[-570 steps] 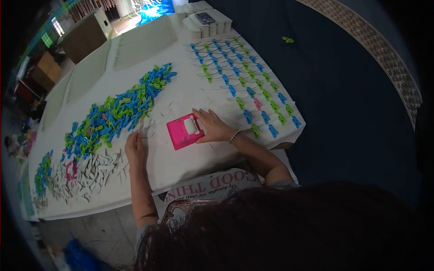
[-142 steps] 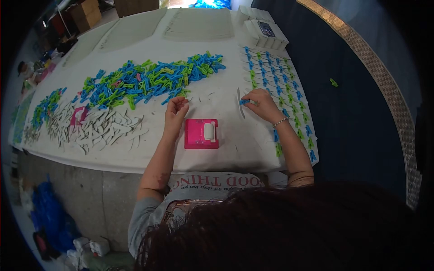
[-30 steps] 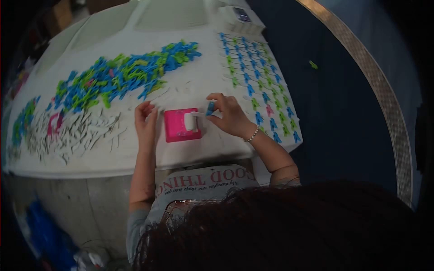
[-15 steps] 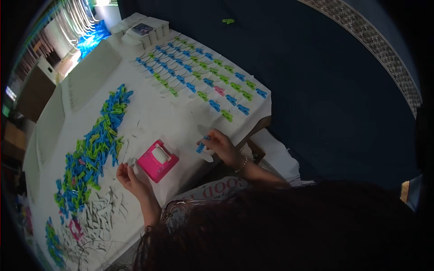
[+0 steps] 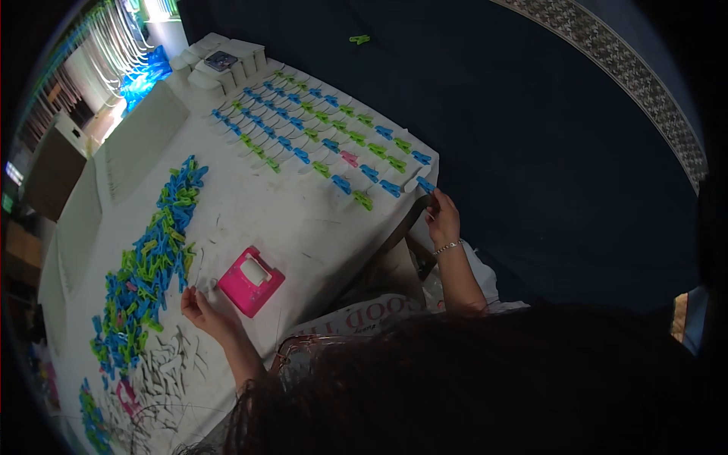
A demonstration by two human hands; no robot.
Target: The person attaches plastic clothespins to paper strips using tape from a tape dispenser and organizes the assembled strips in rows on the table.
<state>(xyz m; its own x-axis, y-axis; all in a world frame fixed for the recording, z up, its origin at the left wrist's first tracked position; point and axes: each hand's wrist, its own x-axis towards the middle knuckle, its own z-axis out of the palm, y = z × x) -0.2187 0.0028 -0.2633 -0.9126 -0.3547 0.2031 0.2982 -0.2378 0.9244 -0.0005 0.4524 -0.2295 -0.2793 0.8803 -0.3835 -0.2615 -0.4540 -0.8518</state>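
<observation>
My right hand (image 5: 445,220) is at the right corner of the table, its fingers closed on a blue clothespin (image 5: 425,184) that has a pale strip beside it. This clothespin lies close to the end of the rows of blue, green and pink clothespins (image 5: 350,159), which have thin wire-like pieces among them. On the left, my left hand (image 5: 200,309) hovers over the table with its fingertips pinched together. Something small and whitish shows by those fingertips, too small to name. Just right of that hand sits a pink tape dispenser (image 5: 246,294) with a white roll.
A long heap of blue and green clothespins (image 5: 144,273) covers the table's left side. Thin dark-and-white strips (image 5: 167,368) lie below it. White boxes (image 5: 246,57) stand at the far edge. One green clothespin (image 5: 359,39) lies on the dark surface beyond.
My right hand has carried the blue clothespin from beside the tape dispenser up and right to the table corner. My left hand remains near the dispenser; the whole view has shifted slightly.
</observation>
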